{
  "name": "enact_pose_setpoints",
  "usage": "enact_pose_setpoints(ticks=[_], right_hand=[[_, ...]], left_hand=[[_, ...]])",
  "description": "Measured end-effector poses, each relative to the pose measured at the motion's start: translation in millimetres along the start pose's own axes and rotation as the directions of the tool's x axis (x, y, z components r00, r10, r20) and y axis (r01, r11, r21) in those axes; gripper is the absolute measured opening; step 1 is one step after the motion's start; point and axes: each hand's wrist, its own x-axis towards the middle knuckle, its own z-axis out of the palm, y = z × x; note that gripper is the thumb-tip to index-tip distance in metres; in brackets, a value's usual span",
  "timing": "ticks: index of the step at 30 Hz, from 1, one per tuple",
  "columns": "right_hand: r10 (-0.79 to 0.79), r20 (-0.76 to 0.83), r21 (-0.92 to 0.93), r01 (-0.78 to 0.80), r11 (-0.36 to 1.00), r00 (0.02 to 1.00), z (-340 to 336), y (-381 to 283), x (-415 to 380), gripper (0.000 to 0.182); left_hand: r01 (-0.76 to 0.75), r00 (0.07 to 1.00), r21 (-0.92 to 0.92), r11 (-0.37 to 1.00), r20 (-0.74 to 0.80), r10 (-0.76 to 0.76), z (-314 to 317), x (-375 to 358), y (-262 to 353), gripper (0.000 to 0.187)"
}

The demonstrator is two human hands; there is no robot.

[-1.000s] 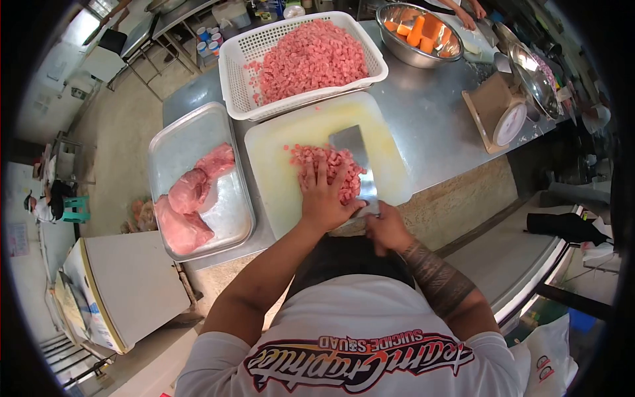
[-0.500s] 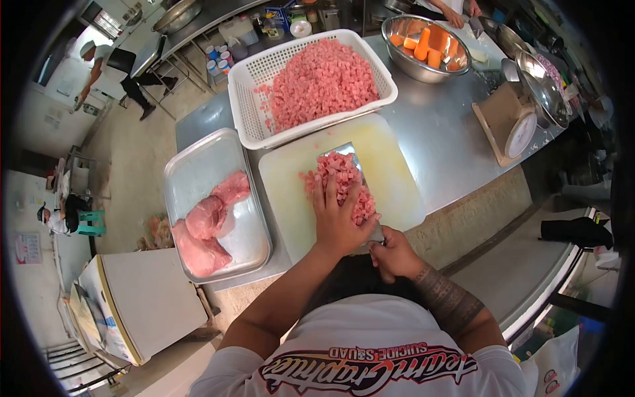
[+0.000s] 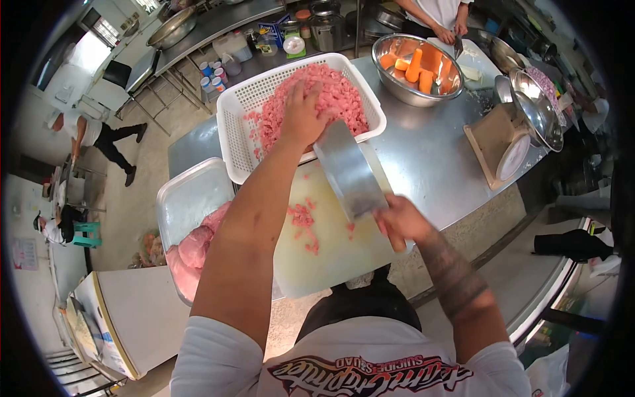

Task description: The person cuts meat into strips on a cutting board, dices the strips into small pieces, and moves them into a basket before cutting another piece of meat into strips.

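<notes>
My left hand point(image 3: 305, 114) rests on the diced meat point(image 3: 347, 99) in a white perforated basket point(image 3: 233, 106), fingers stretched out and somewhat apart. A cleaver point(image 3: 349, 171) is gripped by its wooden handle in my right hand point(image 3: 405, 218). Its broad blade slants over the cutting board point(image 3: 331, 264), with the far end close to the basket's near rim. A few meat bits point(image 3: 302, 216) lie scattered on the board. Larger raw meat pieces point(image 3: 192, 248) sit in a metal tray point(image 3: 173, 178) on the left, partly hidden by my left arm.
A steel bowl point(image 3: 410, 96) of peeled carrots stands beyond the board, with a dial scale point(image 3: 499, 149) to its right. At the table's far side a co-worker's hands point(image 3: 450, 34) work with a knife. Another person point(image 3: 92, 135) walks at the left.
The diced meat pile has left the board for the basket. My left hand moved forward onto the basket's meat, and the cleaver rose from the board. The person at left has moved nearer.
</notes>
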Motion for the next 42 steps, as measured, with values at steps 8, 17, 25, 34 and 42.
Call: enact_pose_setpoints(ticks=[8,17,25,34,42], right_hand=[[0.26,-0.351,0.169,-0.212,0.962,0.899,-10.3,101.5,-171.9,0.009],[0.063,-0.3,-0.193,-0.125,0.973,0.952,-24.8,81.4,-100.1,0.02],[0.099,-0.082,-0.221,-0.115,0.968,0.992,5.9,68.8,-26.2,0.026],[0.153,0.042,-0.271,-0.137,0.953,0.987,105.9,75.2,-44.5,0.024],[-0.102,-0.007,-0.201,0.099,0.975,0.995,164.9,91.7,-28.0,0.02]], left_hand=[[0.053,0.994,-0.153,0.987,0.107,-0.037,-97.5,-183.1,19.4,0.052],[0.132,0.884,-0.123,0.984,0.463,-0.06,-41.2,-211.1,6.3,0.084],[0.255,0.652,-0.484,0.837,0.726,0.22,-54.4,-217.0,68.5,0.079],[0.377,0.904,-0.042,0.925,0.235,-0.358,-92.8,-325.3,97.9,0.096],[0.305,0.95,-0.153,0.94,-0.017,-0.311,-82.7,-289.7,101.4,0.085]])
